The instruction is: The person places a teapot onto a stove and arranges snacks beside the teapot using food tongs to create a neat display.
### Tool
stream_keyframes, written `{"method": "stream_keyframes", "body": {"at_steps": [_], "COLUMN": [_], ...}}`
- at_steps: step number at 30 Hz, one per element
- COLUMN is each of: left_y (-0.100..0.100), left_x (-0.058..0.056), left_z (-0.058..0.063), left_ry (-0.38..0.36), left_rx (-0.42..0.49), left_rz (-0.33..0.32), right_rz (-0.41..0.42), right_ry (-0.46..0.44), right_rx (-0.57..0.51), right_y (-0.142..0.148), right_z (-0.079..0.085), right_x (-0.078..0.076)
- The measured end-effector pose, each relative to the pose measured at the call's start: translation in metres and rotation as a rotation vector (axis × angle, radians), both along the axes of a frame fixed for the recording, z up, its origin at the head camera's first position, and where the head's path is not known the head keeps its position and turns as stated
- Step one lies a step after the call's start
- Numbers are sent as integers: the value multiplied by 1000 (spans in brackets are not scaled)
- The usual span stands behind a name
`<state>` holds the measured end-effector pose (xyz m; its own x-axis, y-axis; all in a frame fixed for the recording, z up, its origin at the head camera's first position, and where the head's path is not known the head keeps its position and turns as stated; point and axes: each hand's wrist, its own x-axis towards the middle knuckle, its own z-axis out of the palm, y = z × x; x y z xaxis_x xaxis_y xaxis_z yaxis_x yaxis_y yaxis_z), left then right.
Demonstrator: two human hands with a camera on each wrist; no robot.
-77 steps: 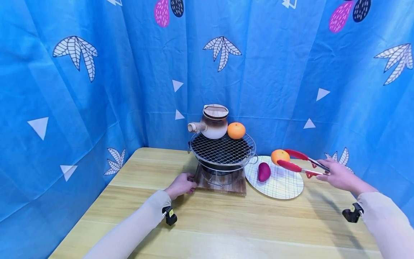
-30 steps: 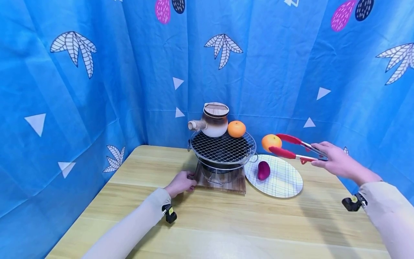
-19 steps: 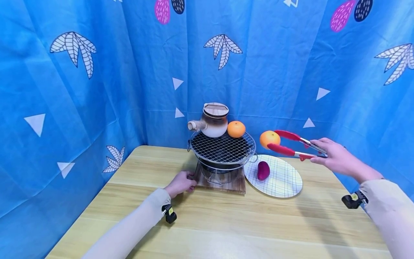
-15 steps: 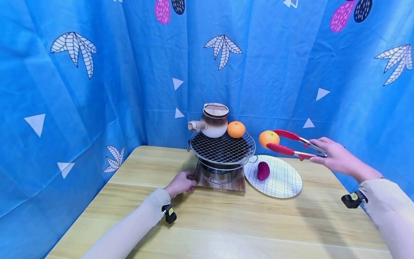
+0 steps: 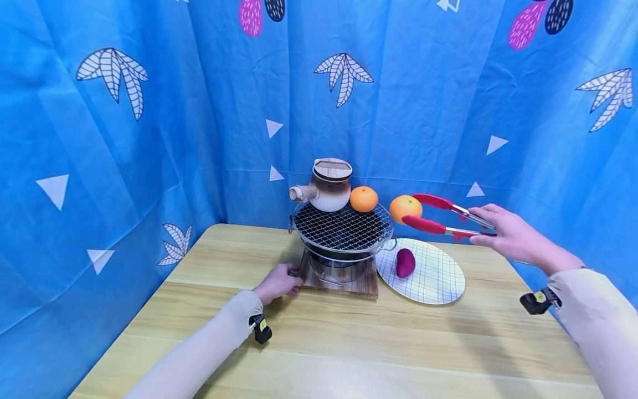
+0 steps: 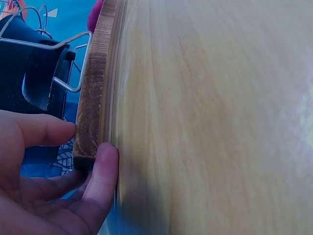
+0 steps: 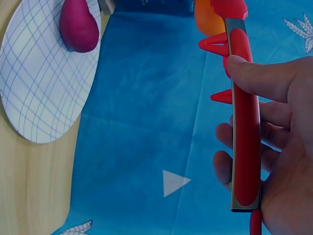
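My left hand (image 5: 279,284) pinches the near left corner of the dark wooden base board (image 5: 363,281) under the tabletop grill. In the left wrist view the thumb and fingers lie around the board (image 6: 93,93). My right hand (image 5: 510,235) grips a pair of tongs (image 5: 426,224) with red tips and red handle covers (image 7: 247,132). Between the tips an orange (image 5: 404,209) is held in the air, just right of the round wire grill rack (image 5: 339,228). A second orange (image 5: 364,199) sits on the rack's back right, beside a clay pot (image 5: 330,191) with a wooden lid.
A checked oval plate (image 5: 443,280) lies on the wooden table (image 5: 319,343) to the right of the grill. On it rests a purple sweet-potato-like piece (image 5: 405,263). Blue patterned curtains (image 5: 423,111) stand behind and at both sides.
My right hand has lifted the orange off the plate with the tongs and moved it up and left toward the grill rack. The left hand stays at the board.
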<state>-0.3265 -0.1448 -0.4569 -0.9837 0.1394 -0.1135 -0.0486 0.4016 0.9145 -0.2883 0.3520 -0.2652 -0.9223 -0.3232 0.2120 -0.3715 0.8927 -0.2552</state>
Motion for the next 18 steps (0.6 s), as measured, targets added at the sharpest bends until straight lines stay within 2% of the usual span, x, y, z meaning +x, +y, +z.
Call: {"method": "stream_keyframes", "body": {"at_steps": [18], "left_y": [0], "left_x": [-1], "left_z": [-1], "left_ry": [11], "left_rx": [-1], "left_rz": [-3], "right_rz": [42], "right_ry": [-11], "right_rx": [-21], "right_y": [-26], "right_z": [5], "right_x": [-6]}}
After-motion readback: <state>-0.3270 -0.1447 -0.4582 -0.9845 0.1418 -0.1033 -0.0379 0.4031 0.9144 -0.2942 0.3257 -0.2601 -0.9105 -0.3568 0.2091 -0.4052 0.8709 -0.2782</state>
